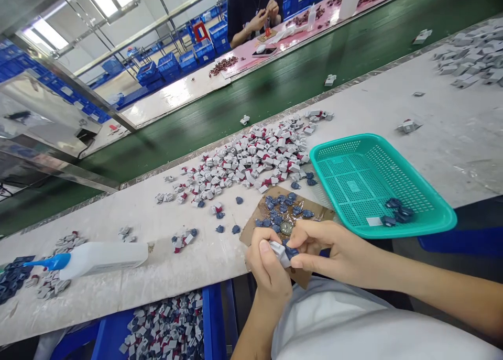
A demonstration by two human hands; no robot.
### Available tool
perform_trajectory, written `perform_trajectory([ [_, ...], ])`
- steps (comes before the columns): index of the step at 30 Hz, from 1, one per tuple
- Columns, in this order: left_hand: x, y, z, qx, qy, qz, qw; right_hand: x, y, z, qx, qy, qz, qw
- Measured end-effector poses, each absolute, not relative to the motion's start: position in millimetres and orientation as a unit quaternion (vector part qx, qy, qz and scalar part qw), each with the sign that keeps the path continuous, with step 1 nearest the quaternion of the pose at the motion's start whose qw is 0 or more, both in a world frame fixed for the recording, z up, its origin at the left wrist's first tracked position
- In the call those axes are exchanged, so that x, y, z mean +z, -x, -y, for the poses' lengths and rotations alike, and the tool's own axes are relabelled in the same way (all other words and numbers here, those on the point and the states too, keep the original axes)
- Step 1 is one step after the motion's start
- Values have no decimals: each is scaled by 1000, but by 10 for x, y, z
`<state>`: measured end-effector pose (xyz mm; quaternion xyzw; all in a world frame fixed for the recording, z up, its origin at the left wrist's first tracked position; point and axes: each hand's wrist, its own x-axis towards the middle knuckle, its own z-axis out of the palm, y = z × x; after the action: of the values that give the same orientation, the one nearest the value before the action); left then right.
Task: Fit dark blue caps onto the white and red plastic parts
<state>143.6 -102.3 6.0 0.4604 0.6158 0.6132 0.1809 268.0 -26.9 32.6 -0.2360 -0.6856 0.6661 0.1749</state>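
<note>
My left hand (269, 263) is closed around a small white plastic part (278, 251) near the table's front edge. Between the thumb and fingers of my right hand (320, 247) is a small dark blue plastic part (291, 251), which touches the white one. Whether the two are joined I cannot tell. Just beyond my hands lies a brown cardboard sheet (251, 225), wet-looking, with several dark blue parts (282, 203) and a small round dish (286, 227) on it.
A heap of white and dark red parts (251, 155) lies behind the cardboard. To its right stands a green basket (381, 187). A white bottle (106, 258) lies at left. Below is a blue bin (214, 318). Across the green conveyor belt (283, 98) sits another person (255, 9).
</note>
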Motion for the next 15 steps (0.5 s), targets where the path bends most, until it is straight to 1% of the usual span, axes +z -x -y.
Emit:
perform_trajectory([
  [1,81,-1440,1007,609,-462,-617,188,352,-2657,217,657,244,683,205],
  [3,121,-1446,979,601,-469,-616,200,420,-2565,129,647,284,644,293],
  [4,137,-1452,967,597,-475,-614,203,459,-2499,102,656,309,604,330],
  [5,149,-1460,957,594,-481,-611,205,498,-2425,90,677,330,558,349],
  [6,155,-1471,950,590,-489,-608,206,535,-2349,92,706,344,516,341],
  [9,139,-1526,939,589,-506,-598,200,618,-2170,153,803,355,418,232],
  [11,107,-1569,945,596,-507,-597,176,640,-2129,204,823,341,419,175],
  [13,72,-1602,963,595,-520,-593,151,634,-2147,238,817,313,457,159],
  [15,50,-1618,991,584,-545,-584,144,614,-2196,259,802,297,489,172],
])
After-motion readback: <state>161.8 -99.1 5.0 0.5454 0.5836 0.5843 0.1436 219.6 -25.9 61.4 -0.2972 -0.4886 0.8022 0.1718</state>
